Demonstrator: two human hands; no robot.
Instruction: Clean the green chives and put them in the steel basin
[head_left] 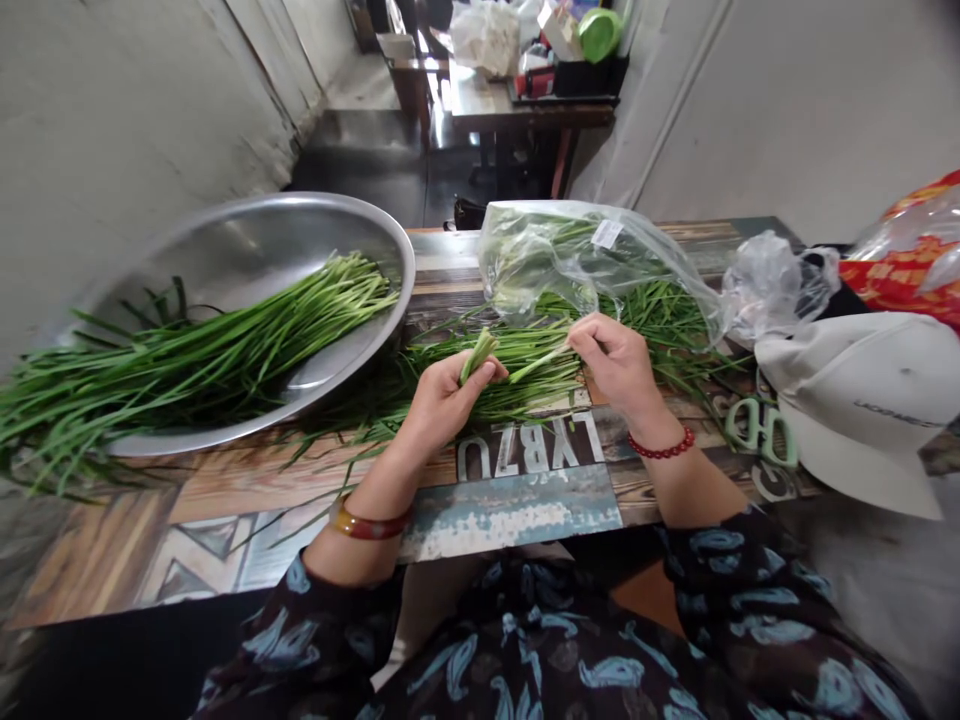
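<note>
My left hand is closed around a small bunch of green stalks, their pale ends poking up past the thumb. To its right my right hand pinches the pale end of a thin stalk. Under and behind both hands, loose green stalks lie on the patterned table. A clear plastic bag holding more greens sits just behind my right hand. On the left, a large metal bowl holds a big pile of long green stalks, whose leafy ends hang over its rim.
At the right lie a white cap, a crumpled clear bag and a red and yellow package. A second table with bags and a green round item stands farther back. Walls rise on both sides.
</note>
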